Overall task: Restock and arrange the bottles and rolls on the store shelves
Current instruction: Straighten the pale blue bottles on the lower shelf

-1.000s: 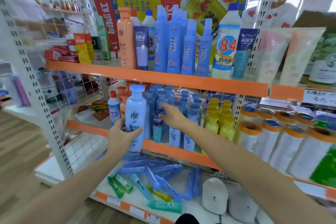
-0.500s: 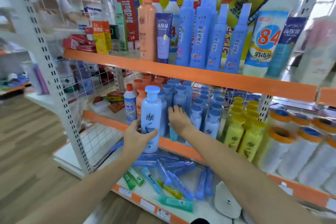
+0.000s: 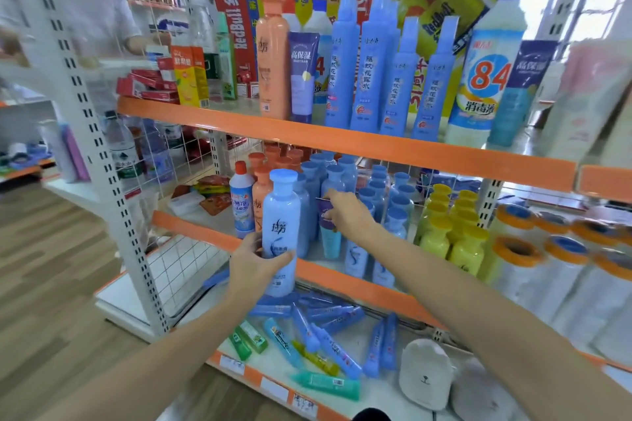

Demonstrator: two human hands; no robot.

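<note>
My left hand [image 3: 254,267] grips a light blue shampoo bottle [image 3: 282,215] by its lower half, upright, in front of the orange edge of the middle shelf [image 3: 362,287]. My right hand [image 3: 345,212] reaches into the row of blue bottles [image 3: 376,195] on that shelf, its fingers closed on the top of a purple and teal tube [image 3: 330,236]. Orange bottles [image 3: 270,164] stand left of the blue ones, yellow bottles [image 3: 451,225] to the right. White rolls [image 3: 519,260] with orange and blue caps fill the far right.
The top shelf [image 3: 376,147] holds tall blue spray bottles, an orange bottle and an "84" disinfectant bottle [image 3: 485,79]. Loose tubes [image 3: 325,331] and white plush items [image 3: 425,372] lie on the bottom shelf. A person [image 3: 85,10] stands behind the left rack upright [image 3: 89,133].
The view has shifted closer and left. My right hand moved from the bottle tops onto the purple tube. My left hand keeps the blue bottle at the shelf edge.
</note>
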